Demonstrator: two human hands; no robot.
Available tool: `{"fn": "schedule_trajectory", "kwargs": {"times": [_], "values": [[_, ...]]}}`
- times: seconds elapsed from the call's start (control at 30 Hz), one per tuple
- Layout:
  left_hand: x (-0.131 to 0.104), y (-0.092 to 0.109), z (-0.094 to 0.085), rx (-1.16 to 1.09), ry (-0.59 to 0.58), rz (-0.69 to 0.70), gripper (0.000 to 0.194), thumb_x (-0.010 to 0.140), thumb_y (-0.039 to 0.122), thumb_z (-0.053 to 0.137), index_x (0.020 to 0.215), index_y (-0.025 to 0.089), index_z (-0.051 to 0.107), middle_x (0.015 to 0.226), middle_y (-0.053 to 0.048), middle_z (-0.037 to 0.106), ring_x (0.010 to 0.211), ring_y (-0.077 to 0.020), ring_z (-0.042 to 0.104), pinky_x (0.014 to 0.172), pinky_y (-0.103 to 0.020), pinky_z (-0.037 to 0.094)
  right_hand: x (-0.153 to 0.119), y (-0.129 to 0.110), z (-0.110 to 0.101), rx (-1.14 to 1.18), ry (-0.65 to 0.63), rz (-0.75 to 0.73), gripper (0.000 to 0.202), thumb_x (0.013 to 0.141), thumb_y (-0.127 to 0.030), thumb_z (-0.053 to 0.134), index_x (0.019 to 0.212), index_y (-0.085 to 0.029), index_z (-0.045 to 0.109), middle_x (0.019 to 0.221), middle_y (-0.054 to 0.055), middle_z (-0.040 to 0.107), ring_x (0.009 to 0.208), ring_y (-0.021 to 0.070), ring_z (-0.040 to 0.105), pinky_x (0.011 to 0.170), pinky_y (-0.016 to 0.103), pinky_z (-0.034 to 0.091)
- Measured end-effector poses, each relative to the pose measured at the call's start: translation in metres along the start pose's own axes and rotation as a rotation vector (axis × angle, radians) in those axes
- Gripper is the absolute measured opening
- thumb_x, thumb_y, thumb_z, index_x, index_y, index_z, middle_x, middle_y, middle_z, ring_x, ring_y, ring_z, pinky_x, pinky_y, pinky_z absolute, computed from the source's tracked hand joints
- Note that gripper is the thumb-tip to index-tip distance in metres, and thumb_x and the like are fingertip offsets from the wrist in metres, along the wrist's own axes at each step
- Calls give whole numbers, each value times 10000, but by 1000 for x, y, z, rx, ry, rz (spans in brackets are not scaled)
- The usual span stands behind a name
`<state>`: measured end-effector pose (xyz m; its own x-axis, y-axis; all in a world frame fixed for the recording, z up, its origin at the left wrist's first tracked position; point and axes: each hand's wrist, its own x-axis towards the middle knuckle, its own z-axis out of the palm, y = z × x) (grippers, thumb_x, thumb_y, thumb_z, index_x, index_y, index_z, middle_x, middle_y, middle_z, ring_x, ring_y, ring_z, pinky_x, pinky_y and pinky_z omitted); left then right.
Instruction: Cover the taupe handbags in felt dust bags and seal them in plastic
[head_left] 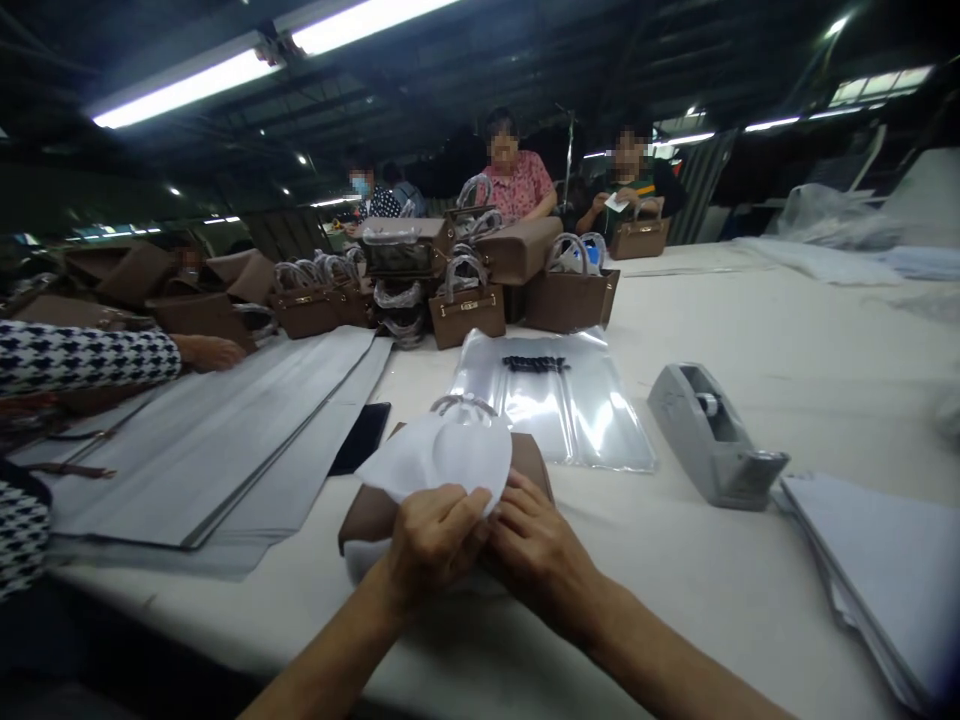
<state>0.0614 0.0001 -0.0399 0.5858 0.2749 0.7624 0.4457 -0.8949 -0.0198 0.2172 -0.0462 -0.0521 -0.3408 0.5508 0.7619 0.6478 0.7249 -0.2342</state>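
Note:
A brown handbag [534, 466] lies on the white table in front of me, its wrapped handle [466, 404] pointing away. Over the bag, a thin white sheet [442, 455] stands up, bent into a curve. My left hand [435, 535] pinches the sheet's near edge between thumb and fingers. Close beside it, my right hand [536, 545] has its fingers closed at the same edge. Both hands meet at the near side of the bag and hide part of it. More white material [364, 562] shows below the left side of the bag.
Clear plastic sheets [559, 410] lie beyond the bag, with a black bundle [535, 364] on top. A grey tape dispenser [705, 435] and a white paper stack [885, 560] sit right. Left are a dark flat object [361, 438], grey sheets [225, 430] and a co-worker's hand [214, 352]. Brown handbags [469, 315] stand behind.

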Motion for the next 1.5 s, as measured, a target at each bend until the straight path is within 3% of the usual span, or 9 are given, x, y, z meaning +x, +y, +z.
{"fn": "schedule_trajectory", "kwargs": {"times": [0.07,0.17,0.43,0.67,0.8,0.93,1.23,1.4,1.5], "values": [[2,0,-2,12,-8,11,97,798,135,530,890,119,556,577,15,492,507,-105,459,492,-231,352,-9,1,-14,-8,-57,66,120,823,-268,553,878,-163,576,1114,81,563,1096,238,464,1027,519,232],[6,3,-5,2,-60,27,91,793,147,514,871,125,555,578,14,490,498,-110,455,476,-237,353,-22,1,-24,48,-92,203,80,810,-244,564,854,-178,554,1254,85,436,1173,240,387,998,461,310],[2,-3,-10,-43,-72,300,200,772,110,528,967,88,561,685,-32,603,568,-122,532,485,-249,409,-18,-1,-15,153,-45,308,45,829,-124,503,847,-162,487,1043,66,515,974,180,461,855,376,400],[7,-5,-15,-207,-350,458,219,787,85,503,983,26,580,653,-33,579,534,-122,507,432,-264,372,-26,9,-5,261,-18,418,157,761,-17,467,799,-169,464,1003,48,497,952,154,461,844,315,409],[5,-2,-11,-181,-390,495,215,774,116,555,974,48,594,665,-19,571,539,-119,498,424,-267,369,-25,12,-14,367,-89,497,171,737,-33,520,816,-184,525,1015,41,493,940,132,494,803,244,441],[1,-3,-10,-138,-366,466,209,776,129,559,972,65,596,663,-10,561,543,-116,492,432,-271,383,-27,11,-27,389,-225,458,256,768,-80,513,995,-196,533,1203,66,432,1181,181,387,990,314,363],[1,-4,-15,-123,-462,564,227,827,135,490,1029,67,567,735,-26,562,611,-118,495,480,-273,379,-34,16,-21,413,-108,528,152,753,-107,555,861,-191,490,1159,68,503,1242,220,343,1010,386,350],[-7,0,-23,1,-524,466,294,856,114,428,1140,109,504,881,-70,578,679,-142,489,580,-297,400,-42,10,-19,186,-34,281,365,793,-60,484,1137,-182,488,1353,133,333,1273,252,290,990,455,360],[-11,3,-23,38,-488,420,251,861,142,439,1092,137,536,896,-56,582,658,-140,469,558,-296,376,-55,1,-16,-9,-48,21,399,796,-7,425,1141,-185,519,1266,106,470,1247,254,336,991,534,319]]}}
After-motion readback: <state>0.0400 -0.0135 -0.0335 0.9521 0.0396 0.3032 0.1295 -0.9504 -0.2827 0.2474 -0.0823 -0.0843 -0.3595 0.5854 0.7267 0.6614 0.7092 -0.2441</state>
